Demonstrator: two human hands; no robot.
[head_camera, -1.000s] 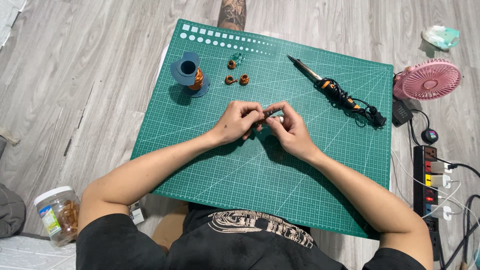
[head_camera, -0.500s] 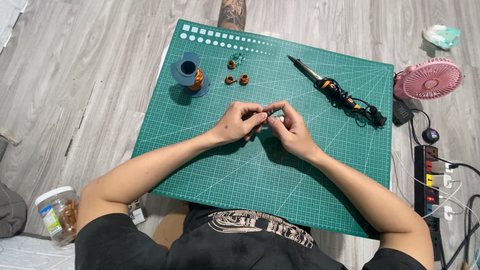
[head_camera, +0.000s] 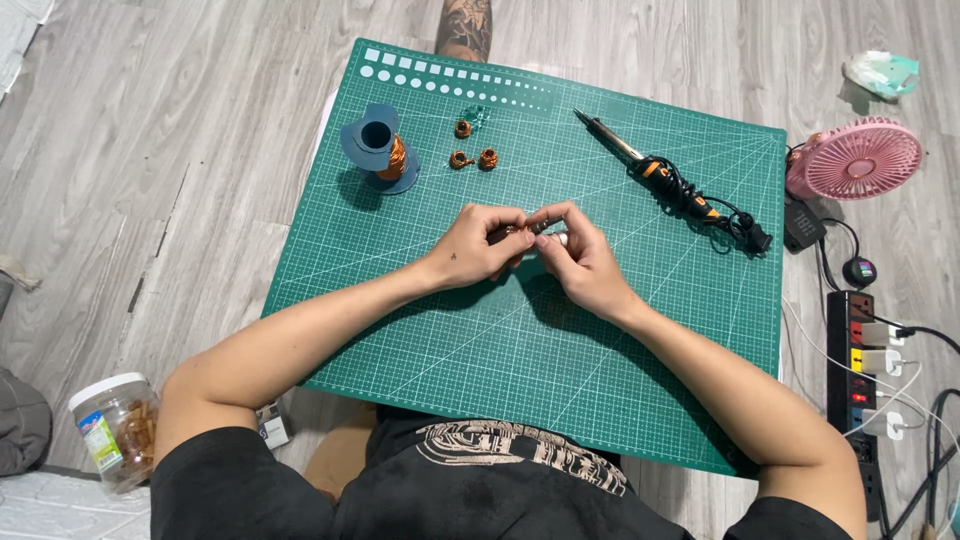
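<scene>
Hands, left hand (head_camera: 478, 247) and right hand (head_camera: 578, 258), meet mid-mat (head_camera: 420, 330), edges distant.

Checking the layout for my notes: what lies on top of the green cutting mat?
On the mat: a blue wire spool, three small copper coils, a soldering iron, both hands. Their fingers largely cover a small piece.

Green gridded cutting mat (head_camera: 420, 330); pink fan (head_camera: 858, 158); blue spool (head_camera: 375, 145), copper wire.
</scene>
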